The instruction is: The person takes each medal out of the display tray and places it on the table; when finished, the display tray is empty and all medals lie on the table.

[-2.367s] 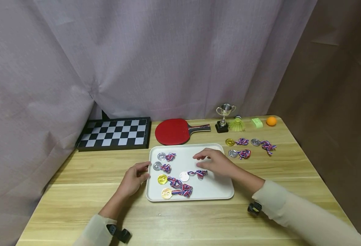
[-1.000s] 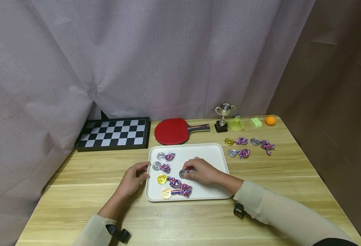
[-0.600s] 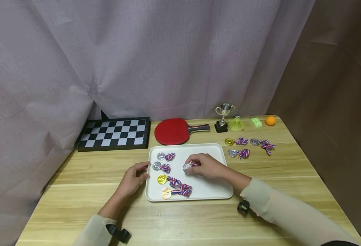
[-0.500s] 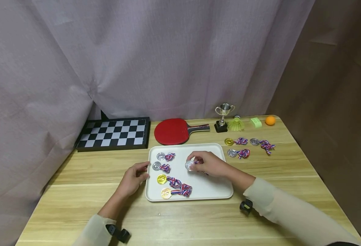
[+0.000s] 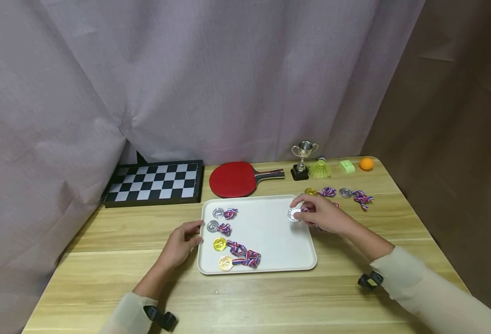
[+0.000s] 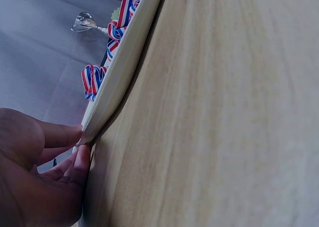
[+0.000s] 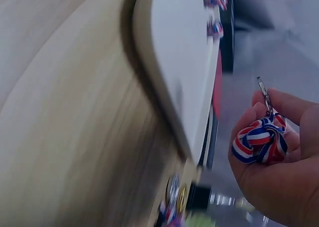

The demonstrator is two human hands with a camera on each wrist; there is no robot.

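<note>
My right hand (image 5: 322, 214) pinches a silver medal (image 5: 293, 214) over the tray's right edge. The medal's red, white and blue ribbon (image 7: 259, 137) bunches inside my fingers in the right wrist view. The fingertips of my left hand (image 5: 181, 243) hold the left rim of the white tray (image 5: 279, 250); the left wrist view shows the grip at its edge. Along the tray's left side lie two silver medals, a far one (image 5: 218, 213) and a nearer one (image 5: 212, 226). Below them are two gold medals, one brighter (image 5: 219, 244), one paler (image 5: 226, 263).
Right of the tray lie a gold medal (image 5: 311, 191) and a silver medal (image 5: 345, 192); another there is mostly hidden by my hand. Behind stand a chessboard (image 5: 155, 181), red table tennis bat (image 5: 233, 180), trophy cup (image 5: 301, 160), shuttlecock (image 5: 320, 168), green block (image 5: 347, 166) and orange ball (image 5: 366, 163).
My right hand came down on the silver medal in the tray's middle, picked it up and carried it right to the tray's right edge. My left hand stays at the left rim.
</note>
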